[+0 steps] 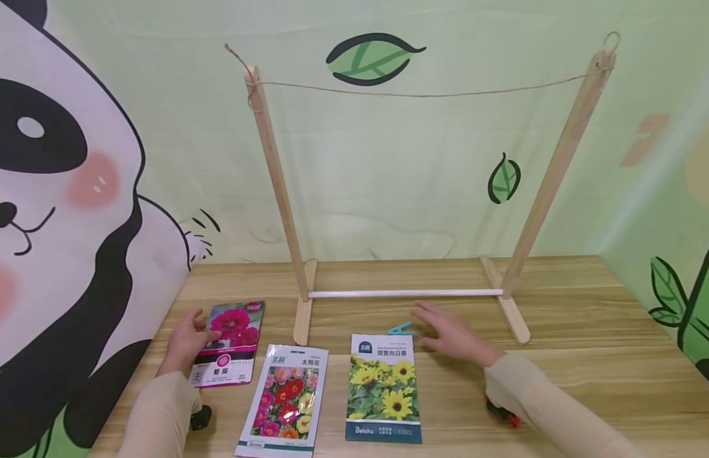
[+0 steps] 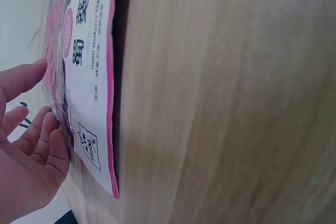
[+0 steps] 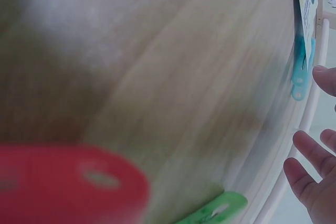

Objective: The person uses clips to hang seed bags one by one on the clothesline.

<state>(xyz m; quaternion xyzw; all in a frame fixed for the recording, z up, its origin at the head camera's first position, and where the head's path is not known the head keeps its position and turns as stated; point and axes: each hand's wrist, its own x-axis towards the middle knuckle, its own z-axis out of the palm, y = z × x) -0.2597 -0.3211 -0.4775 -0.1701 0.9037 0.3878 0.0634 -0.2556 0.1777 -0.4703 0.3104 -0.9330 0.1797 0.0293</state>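
Observation:
At the left, my left hand (image 1: 185,340) is at the edge of a seed packet with magenta flowers (image 1: 235,340). In the left wrist view its thumb reaches over the packet (image 2: 92,77), and the other fingers (image 2: 55,145) touch its side edge; the packet lies on the table. My right hand (image 1: 454,334), fingers spread and holding nothing, hovers beside a blue clip (image 1: 401,329). That clip sits at the top edge of a sunflower seed packet (image 1: 383,388). Between the two packets lies another with mixed red and pink flowers (image 1: 286,401).
A wooden frame (image 1: 277,184) stands behind, with twine (image 1: 423,95) strung between its posts and a white rod (image 1: 406,293) low down. The right wrist view shows a red clip (image 3: 47,187) and a green clip (image 3: 218,208) on the wood-grain table (image 1: 606,356).

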